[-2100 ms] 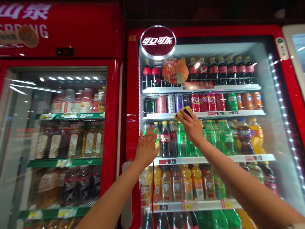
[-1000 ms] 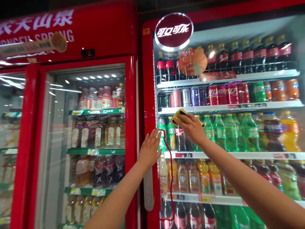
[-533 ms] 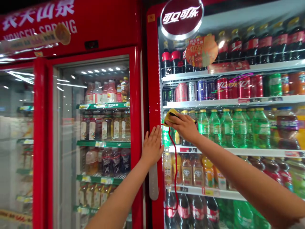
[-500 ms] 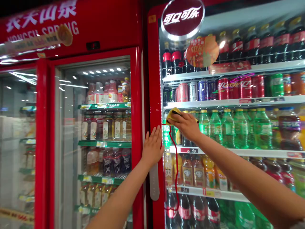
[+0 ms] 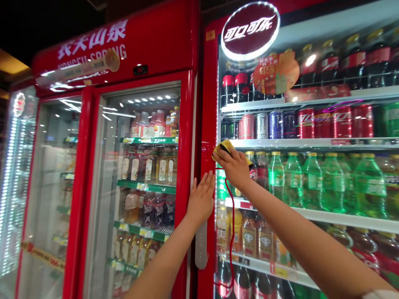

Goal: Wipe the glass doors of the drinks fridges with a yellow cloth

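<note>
My right hand (image 5: 234,167) presses a yellow cloth (image 5: 227,146) with a black edge against the left side of the lit glass door (image 5: 299,145). Part of the cloth shows beyond the fingers and below the palm. Just lower and to the left, my left hand (image 5: 202,196) lies with fingers stretched out on the red door frame (image 5: 208,124), above the grey door handle (image 5: 201,249). It holds nothing. A red curved outline (image 5: 233,224) runs down the glass below my right hand.
Behind the glass, shelves hold cola bottles (image 5: 332,62), cans (image 5: 276,124) and green bottles (image 5: 293,178). A round lit sign (image 5: 251,31) sits at the top. To the left stands another red drinks fridge (image 5: 186,166), with a dark gap between the two cabinets.
My right hand and the cloth have shifted left on the glass toward the frame. My left hand stays on the frame. The view has turned left, showing more of the left fridge.
</note>
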Tool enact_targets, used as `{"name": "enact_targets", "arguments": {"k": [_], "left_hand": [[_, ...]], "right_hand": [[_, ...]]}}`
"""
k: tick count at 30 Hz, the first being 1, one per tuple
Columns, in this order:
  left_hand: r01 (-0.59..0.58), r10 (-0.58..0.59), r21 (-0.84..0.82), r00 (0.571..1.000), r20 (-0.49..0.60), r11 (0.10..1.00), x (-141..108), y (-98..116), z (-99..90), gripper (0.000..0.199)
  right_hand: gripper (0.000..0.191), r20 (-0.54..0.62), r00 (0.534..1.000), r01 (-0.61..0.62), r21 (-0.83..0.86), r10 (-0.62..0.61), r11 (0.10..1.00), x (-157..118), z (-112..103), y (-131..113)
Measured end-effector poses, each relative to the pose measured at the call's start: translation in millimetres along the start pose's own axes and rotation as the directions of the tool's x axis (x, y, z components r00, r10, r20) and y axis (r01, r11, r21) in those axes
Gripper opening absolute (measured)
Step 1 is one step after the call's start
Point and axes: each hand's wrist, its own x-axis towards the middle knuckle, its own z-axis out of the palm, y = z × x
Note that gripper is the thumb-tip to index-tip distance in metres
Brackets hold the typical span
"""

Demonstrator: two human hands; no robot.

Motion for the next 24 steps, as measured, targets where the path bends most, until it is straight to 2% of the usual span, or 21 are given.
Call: {"name": "enact_targets", "arguments": {"k": [8, 11, 15, 17, 22, 24], "left_hand": [[0.02, -0.022, 0.045, 0.999, 0.05, 0.999, -6, 3, -4.5, 0.082], [0.026, -0.03, 0.069, 0.998, 0.059, 0.997, -10, 4, -4.7, 0.08], [0.011, -0.015, 0.07, 0.998, 0.061, 0.998, -13, 2, -2.5, 0.076], [0.001, -0.004, 0.061, 0.999, 0.043, 0.998, -15, 0, -0.3, 0.073], [-0.049, 0.049, 0.015, 0.999, -0.003, 0.999, -28, -5, 3.5, 0.066], [-0.083, 0.083, 0.001, 0.996, -0.012, 0.997, -33, -8, 1.9, 0.065]], "right_hand": [[0.041, 0.0, 0.994, 0.11, 0.083, -0.11, 0.991, -43, -4, -14], [0.037, 0.0, 0.994, 0.112, 0.081, -0.113, 0.99, -32, -4, -10], [0.035, -0.016, 1.0, -0.007, 0.058, 0.008, 0.998, 1, -3, -7], [0.035, -0.038, 0.999, -0.029, 0.035, 0.031, 0.999, 8, -1, -10], [0.032, -0.01, 0.989, 0.15, 0.006, -0.15, 0.989, -14, 3, -24], [0.032, 0.011, 0.985, 0.174, 0.004, -0.174, 0.985, -17, 3, -27]]}}
